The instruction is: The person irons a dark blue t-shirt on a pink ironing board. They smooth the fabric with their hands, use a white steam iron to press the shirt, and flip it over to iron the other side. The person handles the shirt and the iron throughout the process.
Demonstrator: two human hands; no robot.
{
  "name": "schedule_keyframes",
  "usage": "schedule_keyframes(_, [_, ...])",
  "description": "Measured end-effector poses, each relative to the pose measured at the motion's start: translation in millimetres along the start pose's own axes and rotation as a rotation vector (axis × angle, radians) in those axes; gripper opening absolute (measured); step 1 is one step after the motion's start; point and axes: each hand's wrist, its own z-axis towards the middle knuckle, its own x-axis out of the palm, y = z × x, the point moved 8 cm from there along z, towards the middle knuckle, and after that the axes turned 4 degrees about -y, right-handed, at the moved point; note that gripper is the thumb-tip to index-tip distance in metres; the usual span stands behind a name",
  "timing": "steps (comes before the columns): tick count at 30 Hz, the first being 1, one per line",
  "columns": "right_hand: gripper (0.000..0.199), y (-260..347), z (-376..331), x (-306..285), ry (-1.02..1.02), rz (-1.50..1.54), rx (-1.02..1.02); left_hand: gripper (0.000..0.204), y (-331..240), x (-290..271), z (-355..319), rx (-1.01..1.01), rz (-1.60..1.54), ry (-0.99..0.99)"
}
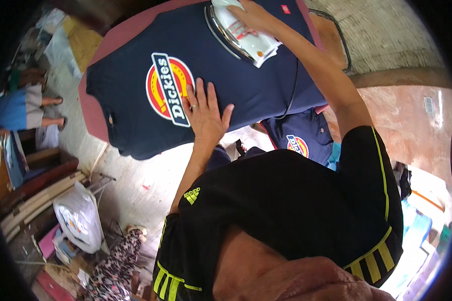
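Note:
A navy blue T-shirt [128, 62] with a red, yellow and white chest print lies spread flat over a pink padded ironing board [92, 120]. My left hand [206, 113] rests on the cloth at the right edge of the print, fingers spread, a ring on one of them. Toward the far right of the shirt, my right hand [253, 17] is wrapped around the handle of a white steam iron [241, 36]. The iron lies on the fabric; its handle is partly cut off by the top of the view. A dark cord [295, 85] trails over the board's near side.
Another navy shirt [314, 133] with a similar print hangs or lies below the board, close to my body. A chair [331, 40] stands at the far right. Leftward are a person in blue [15, 110], stacked boards [42, 200], a white bag [78, 218] and someone's patterned trousers [115, 268].

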Motion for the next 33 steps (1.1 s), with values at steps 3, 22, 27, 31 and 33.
schedule_keyframes(3, [0.044,4.3,-37.2,-37.1,0.108,-0.088,0.189,0.077,-6.0,2.0,0.9,0.013,0.004,0.073])
schedule_keyframes(22, [0.032,-90.8,-117.4,-166.5,-0.087,0.282,0.687,0.069,-1.2,-3.5,-6.7,-0.107,0.001,0.066])
schedule_keyframes(27, [0.022,-20.7,-135.1,-105.8,0.146,0.345,0.596,0.063,-6.9,-4.4,-9.2,-0.173,-0.002,0.014])
schedule_keyframes(31, [0.023,-2.3,-99.5,-72.6,0.262,0.374,0.399,0.059,-21.9,-0.9,-13.7,-0.234,0.030,-0.063])
schedule_keyframes(33, [0.024,-6.1,-65.6,-60.5,0.261,0.411,0.428,0.059,-32.0,-1.5,-19.7,-0.246,0.003,-0.100])
